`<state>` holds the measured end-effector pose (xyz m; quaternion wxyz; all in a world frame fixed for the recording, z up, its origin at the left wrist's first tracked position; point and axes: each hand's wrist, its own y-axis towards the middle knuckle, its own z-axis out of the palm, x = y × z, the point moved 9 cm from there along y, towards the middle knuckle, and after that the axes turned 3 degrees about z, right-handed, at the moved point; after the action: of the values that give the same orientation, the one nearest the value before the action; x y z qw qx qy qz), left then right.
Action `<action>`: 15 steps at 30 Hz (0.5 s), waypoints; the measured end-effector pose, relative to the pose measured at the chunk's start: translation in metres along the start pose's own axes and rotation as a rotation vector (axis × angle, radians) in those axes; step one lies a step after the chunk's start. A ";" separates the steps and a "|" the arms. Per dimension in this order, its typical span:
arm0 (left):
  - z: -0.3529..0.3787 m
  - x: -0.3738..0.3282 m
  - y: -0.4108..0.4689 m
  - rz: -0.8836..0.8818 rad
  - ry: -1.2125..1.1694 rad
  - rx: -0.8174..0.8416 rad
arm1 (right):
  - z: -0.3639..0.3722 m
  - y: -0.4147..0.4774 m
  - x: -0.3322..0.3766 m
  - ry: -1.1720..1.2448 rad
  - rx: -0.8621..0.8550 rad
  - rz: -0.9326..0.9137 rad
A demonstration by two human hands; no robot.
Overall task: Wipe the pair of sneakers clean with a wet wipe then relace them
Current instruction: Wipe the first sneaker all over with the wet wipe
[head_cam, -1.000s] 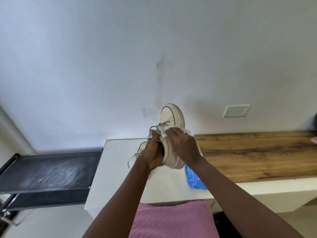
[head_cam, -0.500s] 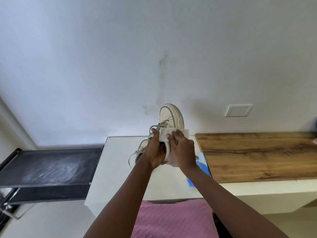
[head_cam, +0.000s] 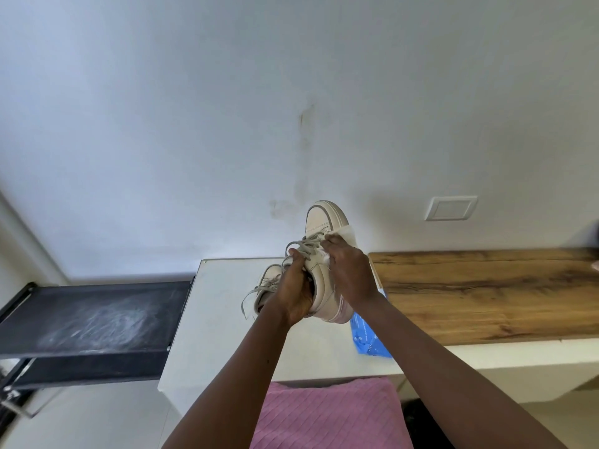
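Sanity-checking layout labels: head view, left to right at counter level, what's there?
Black shelf → sneaker on the counter → left hand → held sneaker → right hand with wet wipe → blue pack → wooden top.

We see sneaker no. 1 (head_cam: 324, 257), cream w/ grey toe trim, raised above the white counter (head_cam: 220, 319), toe pointing up. Its grey laces (head_cam: 306, 244) hang loose. The white wet wipe (head_cam: 349, 233) lies against its side nr the toe. Sneaker no. 2 (head_cam: 270, 278) sits on the counter nr the back edge, partly hidden.
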<state>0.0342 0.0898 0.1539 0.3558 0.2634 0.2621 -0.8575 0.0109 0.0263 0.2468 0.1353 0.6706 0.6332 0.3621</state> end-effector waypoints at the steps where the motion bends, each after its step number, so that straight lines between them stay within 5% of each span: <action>1: -0.001 -0.001 0.000 0.003 -0.003 -0.002 | 0.001 -0.001 0.001 -0.006 -0.003 -0.014; 15: -0.008 0.003 -0.002 -0.026 -0.033 -0.009 | 0.007 -0.020 0.006 0.060 0.061 -0.226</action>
<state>0.0329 0.0945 0.1470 0.3501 0.2441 0.2635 -0.8651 -0.0001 0.0370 0.2313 0.1358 0.5873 0.7193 0.3452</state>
